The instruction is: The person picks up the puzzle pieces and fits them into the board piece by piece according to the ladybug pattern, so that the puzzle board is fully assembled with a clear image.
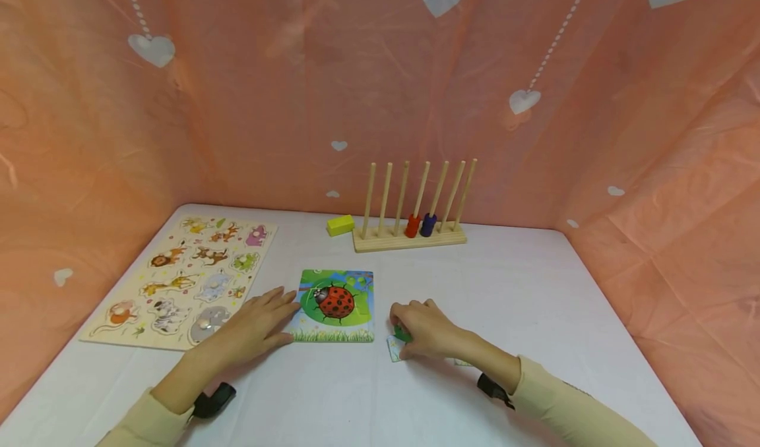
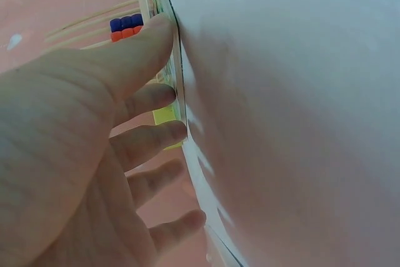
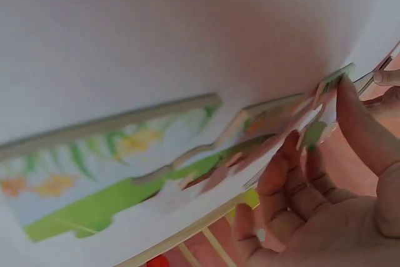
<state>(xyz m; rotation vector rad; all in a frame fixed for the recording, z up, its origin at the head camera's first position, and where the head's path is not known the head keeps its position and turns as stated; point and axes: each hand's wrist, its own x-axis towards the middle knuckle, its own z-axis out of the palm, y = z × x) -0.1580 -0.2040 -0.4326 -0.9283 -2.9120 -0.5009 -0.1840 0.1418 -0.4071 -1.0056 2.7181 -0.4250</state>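
Note:
The square ladybug puzzle (image 1: 335,304) lies on the white table. My left hand (image 1: 252,325) is at its left edge, fingers fairly straight and fingertips touching the board; the left wrist view shows the same hand (image 2: 94,129) with its fingers apart. To the right of the board, my right hand (image 1: 429,331) pinches a puzzle piece (image 1: 394,349) with green and pale parts. In the right wrist view the thumb lies against this piece (image 3: 334,84), whose full outline the fingers hide. Other loose pieces (image 3: 119,157) with flowers and grass lie by that hand, mostly covered in the head view.
A wooden animal peg puzzle (image 1: 178,275) lies at the left. At the back stands a wooden rack of upright rods (image 1: 410,239) with red beads (image 1: 412,227) and dark blue beads (image 1: 428,225). A yellow block (image 1: 340,225) is beside it. Pink cloth (image 1: 356,91) hangs behind the table.

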